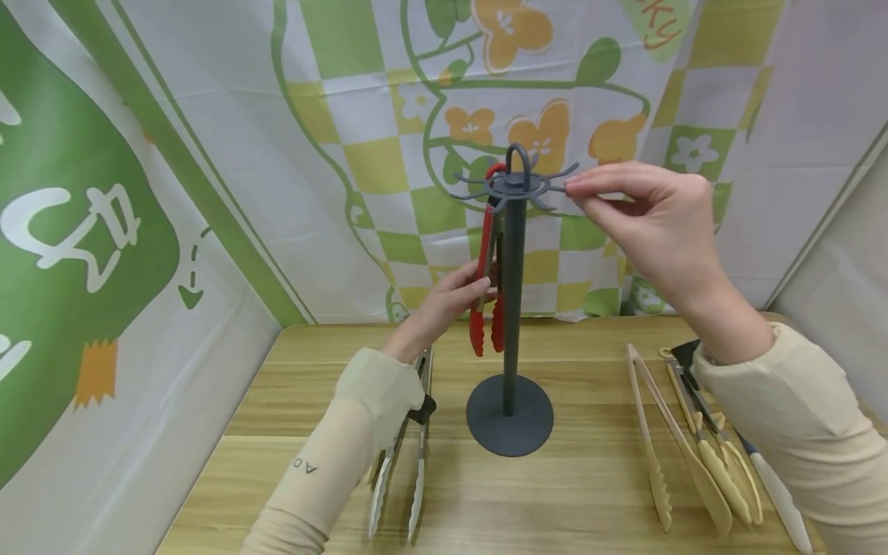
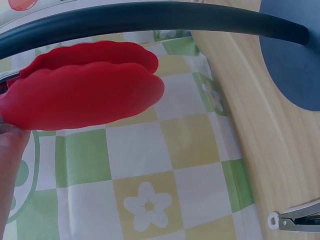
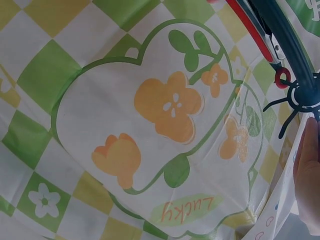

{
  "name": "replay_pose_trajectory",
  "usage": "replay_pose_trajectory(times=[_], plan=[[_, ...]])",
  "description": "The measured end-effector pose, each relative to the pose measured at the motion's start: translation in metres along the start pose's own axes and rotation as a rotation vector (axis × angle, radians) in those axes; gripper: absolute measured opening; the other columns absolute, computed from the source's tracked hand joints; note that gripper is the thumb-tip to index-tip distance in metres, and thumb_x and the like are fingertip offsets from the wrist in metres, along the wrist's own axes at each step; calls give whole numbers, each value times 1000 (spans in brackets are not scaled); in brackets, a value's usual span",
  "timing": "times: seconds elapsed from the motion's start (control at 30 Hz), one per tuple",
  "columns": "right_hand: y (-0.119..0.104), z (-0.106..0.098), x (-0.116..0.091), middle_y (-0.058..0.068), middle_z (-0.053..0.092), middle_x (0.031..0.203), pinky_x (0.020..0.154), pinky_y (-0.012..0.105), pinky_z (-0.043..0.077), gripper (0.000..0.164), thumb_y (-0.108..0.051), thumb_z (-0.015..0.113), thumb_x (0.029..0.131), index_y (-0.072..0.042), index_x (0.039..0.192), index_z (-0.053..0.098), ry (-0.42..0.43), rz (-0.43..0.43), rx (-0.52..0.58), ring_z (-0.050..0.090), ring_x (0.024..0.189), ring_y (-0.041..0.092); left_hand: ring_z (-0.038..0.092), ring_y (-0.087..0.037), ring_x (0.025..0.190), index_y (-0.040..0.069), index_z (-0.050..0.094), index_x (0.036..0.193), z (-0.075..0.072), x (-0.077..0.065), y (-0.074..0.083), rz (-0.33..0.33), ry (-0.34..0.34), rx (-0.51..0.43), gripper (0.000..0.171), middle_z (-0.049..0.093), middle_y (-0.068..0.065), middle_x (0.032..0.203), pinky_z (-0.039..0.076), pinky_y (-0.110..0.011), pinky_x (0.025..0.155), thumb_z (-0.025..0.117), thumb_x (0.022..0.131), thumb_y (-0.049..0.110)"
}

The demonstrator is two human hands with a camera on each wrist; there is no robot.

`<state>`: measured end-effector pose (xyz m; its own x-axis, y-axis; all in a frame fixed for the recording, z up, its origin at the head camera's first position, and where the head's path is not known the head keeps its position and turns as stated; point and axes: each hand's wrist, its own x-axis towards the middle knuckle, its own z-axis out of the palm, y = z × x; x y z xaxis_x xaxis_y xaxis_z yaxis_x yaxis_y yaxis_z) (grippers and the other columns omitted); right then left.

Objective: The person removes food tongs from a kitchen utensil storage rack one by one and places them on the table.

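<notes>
A dark grey rack (image 1: 512,308) stands upright on its round base, with several hooks around its top and a loop above them. On the far left side of it, red-tipped tongs (image 1: 484,247) hang down along the post. Their red ring (image 3: 282,78) is at one of the hooks; whether the hook passes through it I cannot tell. My left hand (image 1: 454,297) holds these tongs above the red scalloped heads (image 2: 85,95), its fingers partly hidden behind them. With thumb and index finger, my right hand (image 1: 659,223) pinches the tip of a hook on the right side.
White-tipped tongs (image 1: 416,493) lie on the wooden table (image 1: 590,478) left of the rack, partly under the left sleeve. To the right lie pinkish-beige tongs (image 1: 655,455) and several other tongs (image 1: 721,462), partly under the right sleeve. A patterned cloth (image 1: 375,169) hangs behind.
</notes>
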<state>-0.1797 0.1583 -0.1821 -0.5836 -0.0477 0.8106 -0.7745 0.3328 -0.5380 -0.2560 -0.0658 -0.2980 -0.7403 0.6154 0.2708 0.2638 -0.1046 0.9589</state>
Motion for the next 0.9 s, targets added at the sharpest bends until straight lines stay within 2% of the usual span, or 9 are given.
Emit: replay_pose_trajectory(times=[0.1, 0.27, 0.33, 0.53, 0.67, 0.8, 0.9], plan=[[0, 0, 0, -2, 70, 87, 74, 16, 53, 8, 9, 66, 77, 9, 83, 70, -5, 19, 66, 65, 83, 8, 46, -31, 117, -6, 35, 134, 0, -2, 1, -8, -4, -11, 42, 49, -18, 122, 36, -41, 103, 35, 95, 10], [0, 0, 1, 1, 70, 85, 76, 18, 52, 8, 11, 65, 76, 10, 83, 69, -18, 58, 226, 65, 84, 12, 49, -22, 112, -7, 38, 131, -1, -4, 2, -2, -13, -7, 39, 54, -6, 114, 37, -42, 102, 34, 96, 11], [0, 0, 2, 2, 70, 85, 76, 18, 52, 8, 12, 65, 76, 10, 83, 69, -22, 74, 274, 65, 84, 14, 50, -19, 105, -9, 39, 128, -2, -4, 3, 6, -11, -5, 37, 54, -4, 110, 39, -40, 98, 35, 96, 9], [-1, 0, 3, 4, 70, 85, 77, 19, 52, 9, 12, 65, 76, 10, 83, 69, -28, 110, 362, 64, 84, 16, 50, -21, 89, -7, 41, 125, -3, -6, 3, 29, 36, 65, 34, 54, -9, 100, 45, -31, 80, 40, 94, 7], [0, 0, 3, 5, 70, 85, 78, 19, 52, 9, 12, 66, 75, 9, 83, 69, -23, 133, 396, 64, 85, 17, 53, -20, 85, -2, 42, 128, -4, -9, 4, 29, 68, 113, 35, 56, -15, 103, 48, -28, 73, 44, 93, 5], [3, -1, 4, 7, 70, 84, 78, 20, 52, 10, 12, 67, 74, 6, 82, 71, -6, 169, 433, 64, 86, 18, 54, -18, 78, -2, 43, 127, -3, -10, 6, 32, 85, 122, 35, 55, -24, 106, 49, -27, 69, 47, 92, 3], [4, -2, 4, 8, 70, 83, 79, 20, 52, 11, 12, 68, 73, 6, 81, 71, 5, 190, 462, 64, 85, 17, 55, -16, 82, -3, 44, 125, -2, -10, 6, 33, 94, 127, 35, 56, -24, 107, 49, -27, 71, 49, 91, 1]])
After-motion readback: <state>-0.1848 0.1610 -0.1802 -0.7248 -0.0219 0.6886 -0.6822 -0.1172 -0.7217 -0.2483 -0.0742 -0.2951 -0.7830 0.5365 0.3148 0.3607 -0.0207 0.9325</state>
